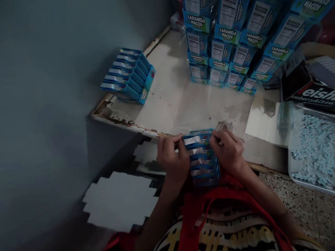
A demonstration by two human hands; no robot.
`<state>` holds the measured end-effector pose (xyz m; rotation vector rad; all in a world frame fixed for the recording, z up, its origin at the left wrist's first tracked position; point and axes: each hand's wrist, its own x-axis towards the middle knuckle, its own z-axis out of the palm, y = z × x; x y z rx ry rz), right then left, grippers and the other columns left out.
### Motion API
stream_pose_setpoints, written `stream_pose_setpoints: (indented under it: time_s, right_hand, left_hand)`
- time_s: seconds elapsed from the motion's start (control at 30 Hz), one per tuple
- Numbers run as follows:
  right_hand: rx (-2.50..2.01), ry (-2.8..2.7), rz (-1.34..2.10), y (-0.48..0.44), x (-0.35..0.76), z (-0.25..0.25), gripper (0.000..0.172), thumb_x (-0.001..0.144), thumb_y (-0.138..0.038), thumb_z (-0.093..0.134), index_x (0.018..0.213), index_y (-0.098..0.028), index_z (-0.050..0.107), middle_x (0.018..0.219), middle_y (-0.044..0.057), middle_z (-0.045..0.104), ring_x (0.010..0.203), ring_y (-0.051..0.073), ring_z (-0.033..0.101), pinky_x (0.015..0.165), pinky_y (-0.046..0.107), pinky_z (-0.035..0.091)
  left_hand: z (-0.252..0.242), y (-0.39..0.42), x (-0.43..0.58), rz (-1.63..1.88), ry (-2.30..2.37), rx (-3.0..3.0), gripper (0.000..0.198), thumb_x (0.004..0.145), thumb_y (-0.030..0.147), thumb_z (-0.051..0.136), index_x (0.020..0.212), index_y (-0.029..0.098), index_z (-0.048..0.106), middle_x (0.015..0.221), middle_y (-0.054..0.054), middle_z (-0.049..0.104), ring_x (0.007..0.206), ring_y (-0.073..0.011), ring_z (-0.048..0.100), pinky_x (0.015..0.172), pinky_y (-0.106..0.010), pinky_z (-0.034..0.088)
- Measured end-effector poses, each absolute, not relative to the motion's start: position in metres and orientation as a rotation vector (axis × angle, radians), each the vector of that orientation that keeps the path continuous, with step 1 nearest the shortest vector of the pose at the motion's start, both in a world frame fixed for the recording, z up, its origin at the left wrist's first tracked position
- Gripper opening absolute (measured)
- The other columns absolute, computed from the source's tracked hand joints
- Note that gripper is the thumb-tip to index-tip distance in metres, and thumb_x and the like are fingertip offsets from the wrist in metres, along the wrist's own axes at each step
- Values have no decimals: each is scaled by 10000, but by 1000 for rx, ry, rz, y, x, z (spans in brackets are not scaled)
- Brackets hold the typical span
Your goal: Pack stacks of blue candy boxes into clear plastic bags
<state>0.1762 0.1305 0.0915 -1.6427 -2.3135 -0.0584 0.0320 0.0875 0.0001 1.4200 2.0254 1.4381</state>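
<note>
At the near edge of the tabletop, the left hand and right hand pinch a packed Caramelo Macizo display box. The stacked boxes look finished; this one seems underway.

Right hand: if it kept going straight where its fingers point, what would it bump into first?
Most likely the blue packets between the two hands: the right hand has its fingertips at their upper right corner. Depth is hard to judge, so exact contact is unclear.
</note>
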Motion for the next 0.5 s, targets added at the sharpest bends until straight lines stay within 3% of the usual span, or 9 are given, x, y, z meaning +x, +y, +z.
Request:
stream_pose_setpoints:
  time_s: [0.17, 0.37, 0.5]
  right_hand:
    - [-1606, -2291, -230, 142, 186, 82, 300, 1032, -230, 563, 779, -222, 724, 721, 6, 731, 687, 122, 648, 647, 267, 406]
    - [-1718, -2137, 47, 153, 193, 80, 191, 927, -198, 621, 763, -205, 720, 719, 4, 723, 621, 112, 627, 607, 252, 416]
    - [-1638, -2148, 31, 153, 201, 81, 231, 912, -205, 624, 693, -204, 698, 650, 4, 691, 567, 106, 600, 572, 253, 423]
  left_hand:
    - [-4, 106, 36, 1429, 1940, 1461, 161, 1084, 171, 533, 976, 181, 652, 978, -81, 687, 939, -210, 682, 824, -320, 523]
    - [-9, 120, 42, 1487, 1885, 1414, 96, 1052, 168, 598, 967, 169, 641, 929, -60, 675, 883, -199, 664, 766, -286, 494]
    - [-10, 124, 40, 1543, 1820, 1495, 137, 1045, 125, 593, 944, 165, 677, 921, -60, 661, 879, -186, 662, 776, -276, 492]
